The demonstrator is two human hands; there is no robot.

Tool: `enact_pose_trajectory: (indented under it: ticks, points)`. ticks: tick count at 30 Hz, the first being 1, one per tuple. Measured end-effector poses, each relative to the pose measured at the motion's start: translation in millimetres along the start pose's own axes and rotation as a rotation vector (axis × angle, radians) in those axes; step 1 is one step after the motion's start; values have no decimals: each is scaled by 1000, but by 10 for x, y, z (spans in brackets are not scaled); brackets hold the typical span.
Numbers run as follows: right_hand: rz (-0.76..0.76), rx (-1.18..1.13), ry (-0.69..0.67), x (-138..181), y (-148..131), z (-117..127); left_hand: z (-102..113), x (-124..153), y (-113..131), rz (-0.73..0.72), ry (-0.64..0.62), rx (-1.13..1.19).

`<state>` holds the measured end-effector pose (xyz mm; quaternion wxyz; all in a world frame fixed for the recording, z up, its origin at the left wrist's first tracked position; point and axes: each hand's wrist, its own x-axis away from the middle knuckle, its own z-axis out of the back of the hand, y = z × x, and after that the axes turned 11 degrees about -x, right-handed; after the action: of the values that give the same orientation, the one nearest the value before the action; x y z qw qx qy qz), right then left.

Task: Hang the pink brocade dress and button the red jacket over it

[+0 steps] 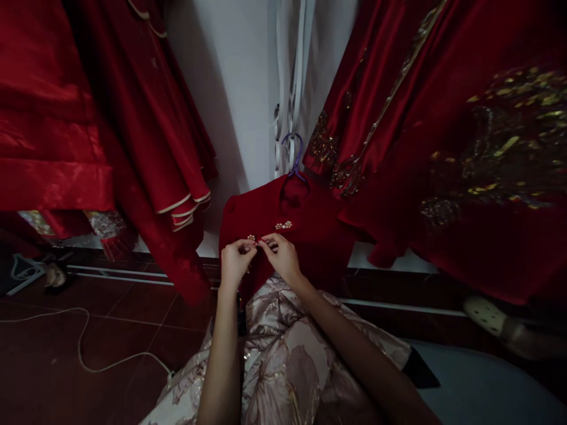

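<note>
A small dark red garment point(310, 227) hangs on a purple hanger point(294, 154) in front of me, with a pearl-like clasp point(283, 225) on its chest. My left hand point(235, 260) and my right hand point(280, 255) meet at a second clasp point(253, 238) lower on the front. Both hands pinch the fabric and the clasp there, fingertips almost touching. Below my forearms lies a pale floral skirt point(283, 360) with gold thread.
Long red satin gowns point(146, 136) hang at the left, and red gowns with gold embroidery point(465, 147) at the right. A white wall point(239, 88) stands behind. A white cable point(84, 348) trails on the dark red tile floor. A spotted shoe point(487, 314) sits at the right.
</note>
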<state>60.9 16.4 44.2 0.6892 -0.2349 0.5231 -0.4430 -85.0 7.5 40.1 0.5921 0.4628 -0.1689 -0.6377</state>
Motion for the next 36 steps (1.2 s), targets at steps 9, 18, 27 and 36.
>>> enact_pose_trajectory:
  ticks: [9,18,27,36]
  points:
    - [-22,29,-75,-43,18,45,-53,-40,-77,-26,-47,104]
    - [-286,-18,-486,127,241,786,187,139,-146,20,-375,-62]
    - [-390,138,-560,146,469,842,82,175,-111,201,-593,-329]
    - [-311,149,-553,177,692,595,14,106,-201,216,-537,-392]
